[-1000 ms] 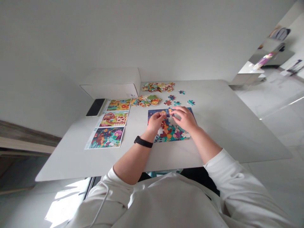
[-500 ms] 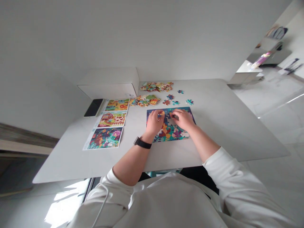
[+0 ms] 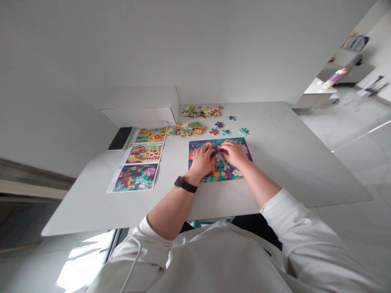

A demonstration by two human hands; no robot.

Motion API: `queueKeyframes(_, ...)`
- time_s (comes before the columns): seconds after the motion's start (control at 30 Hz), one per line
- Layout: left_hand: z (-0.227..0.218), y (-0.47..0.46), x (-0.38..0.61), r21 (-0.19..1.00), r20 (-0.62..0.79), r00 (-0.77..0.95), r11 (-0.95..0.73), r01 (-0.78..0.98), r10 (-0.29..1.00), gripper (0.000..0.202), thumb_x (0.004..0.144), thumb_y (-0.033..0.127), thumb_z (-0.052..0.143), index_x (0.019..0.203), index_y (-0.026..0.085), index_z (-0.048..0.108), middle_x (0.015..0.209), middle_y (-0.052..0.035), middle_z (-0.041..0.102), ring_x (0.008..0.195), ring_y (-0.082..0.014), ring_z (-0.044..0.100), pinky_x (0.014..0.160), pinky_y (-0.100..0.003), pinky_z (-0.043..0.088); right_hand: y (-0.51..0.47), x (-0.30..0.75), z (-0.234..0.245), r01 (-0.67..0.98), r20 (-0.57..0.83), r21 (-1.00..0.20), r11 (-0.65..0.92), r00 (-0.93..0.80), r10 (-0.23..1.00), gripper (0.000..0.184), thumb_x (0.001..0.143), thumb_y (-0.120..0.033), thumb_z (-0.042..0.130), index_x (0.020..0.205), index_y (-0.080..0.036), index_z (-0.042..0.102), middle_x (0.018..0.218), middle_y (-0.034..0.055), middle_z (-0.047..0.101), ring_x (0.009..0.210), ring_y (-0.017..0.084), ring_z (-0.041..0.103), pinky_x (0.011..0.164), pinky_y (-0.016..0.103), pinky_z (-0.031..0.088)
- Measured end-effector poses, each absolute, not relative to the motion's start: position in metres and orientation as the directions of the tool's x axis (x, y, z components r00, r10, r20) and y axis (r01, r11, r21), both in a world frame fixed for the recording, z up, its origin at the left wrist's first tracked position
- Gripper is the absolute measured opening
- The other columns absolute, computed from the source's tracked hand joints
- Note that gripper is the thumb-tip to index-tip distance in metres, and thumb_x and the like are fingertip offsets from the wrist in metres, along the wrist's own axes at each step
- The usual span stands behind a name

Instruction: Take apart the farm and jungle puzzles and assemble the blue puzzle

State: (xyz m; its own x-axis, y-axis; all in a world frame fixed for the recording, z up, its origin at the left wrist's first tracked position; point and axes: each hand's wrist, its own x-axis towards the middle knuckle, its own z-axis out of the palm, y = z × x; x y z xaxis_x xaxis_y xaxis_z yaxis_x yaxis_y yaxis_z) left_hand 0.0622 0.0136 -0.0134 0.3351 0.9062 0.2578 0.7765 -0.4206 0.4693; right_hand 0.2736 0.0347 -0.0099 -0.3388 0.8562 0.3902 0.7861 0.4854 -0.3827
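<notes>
A colourful jigsaw puzzle (image 3: pixel 227 173), largely put together, lies on the table in front of me. My left hand (image 3: pixel 203 161) rests over its left middle part with fingers slightly bent and apart, the fingertips touching its surface. Just to the right, my right hand (image 3: pixel 234 154) is closed in a pinch at a dark puzzle piece (image 3: pixel 225 151), mostly covered by the fingers. Both sets of fingertips are close together near the puzzle's centre. Beyond the puzzle lie several loose pieces, among them a teal piece (image 3: pixel 244 131) and a reddish-brown piece (image 3: pixel 214 132).
Two heaps of pieces, a far heap (image 3: pixel 201 111) and a nearer heap (image 3: pixel 187 129), lie beside a white box (image 3: pixel 137 117). To the left are a phone (image 3: pixel 120 138) and a picture sheet (image 3: pixel 134 178) with three pictures. A wall stands behind the table (image 3: pixel 284 162).
My left hand has moved right and slightly nearer to me, lowering onto the puzzle beside the right fingertips. My right hand has barely shifted.
</notes>
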Motion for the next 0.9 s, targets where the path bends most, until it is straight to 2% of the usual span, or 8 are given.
queueKeyframes(0.13, -0.0121, 0.0119, 0.0632, 0.464, 0.239, 0.330, -0.406, 0.787, 0.913, 0.037, 0.097, 0.034, 0.069, 0.133, 0.028, 0.077, 0.149, -0.0127, 0.064, 0.143, -0.0359, 0.055, 0.127, -0.057, 0.037, 0.0352, 0.2727, -0.0107, 0.788, 0.385, -0.380, 0.485, -0.342, 0.857, 0.025, 0.093, -0.014, 0.073, 0.113, -0.024, 0.084, 0.126, 0.0104, 0.081, 0.124, 0.031, 0.072, 0.114, 0.052, 0.053)
queueKeyframes(0.33, -0.0098, 0.0104, 0.0643, 0.437, 0.221, 0.345, -0.409, 0.801, 0.912, 0.040, 0.099, 0.036, 0.066, 0.136, 0.026, 0.077, 0.153, -0.0153, 0.061, 0.145, -0.0381, 0.053, 0.127, -0.059, 0.036, 0.0357, 0.2735, -0.0107, 0.791, 0.385, -0.370, 0.487, -0.346, 0.855, 0.026, 0.092, -0.012, 0.073, 0.113, -0.024, 0.084, 0.125, 0.0103, 0.081, 0.122, 0.031, 0.072, 0.113, 0.052, 0.053)
queueKeyframes(0.57, -0.0121, 0.0099, 0.0647, 0.408, 0.230, 0.348, -0.415, 0.813, 0.909, 0.039, 0.098, 0.036, 0.067, 0.135, 0.028, 0.078, 0.154, -0.0138, 0.061, 0.144, -0.0378, 0.053, 0.126, -0.058, 0.037, 0.0372, 0.2758, -0.0116, 0.790, 0.385, -0.376, 0.484, -0.342, 0.857, 0.028, 0.090, -0.011, 0.072, 0.111, -0.026, 0.085, 0.127, 0.0086, 0.081, 0.123, 0.031, 0.072, 0.114, 0.054, 0.052)
queueKeyframes(0.9, -0.0075, 0.0071, 0.0666, 0.435, 0.203, 0.361, -0.415, 0.799, 0.910, 0.040, 0.097, 0.037, 0.068, 0.135, 0.027, 0.077, 0.159, -0.0137, 0.059, 0.149, -0.0396, 0.050, 0.130, -0.064, 0.032, 0.0373, 0.2733, -0.0136, 0.800, 0.382, -0.354, 0.485, -0.349, 0.856, 0.033, 0.092, -0.010, 0.067, 0.115, -0.024, 0.085, 0.131, 0.0112, 0.080, 0.125, 0.032, 0.071, 0.118, 0.057, 0.050)
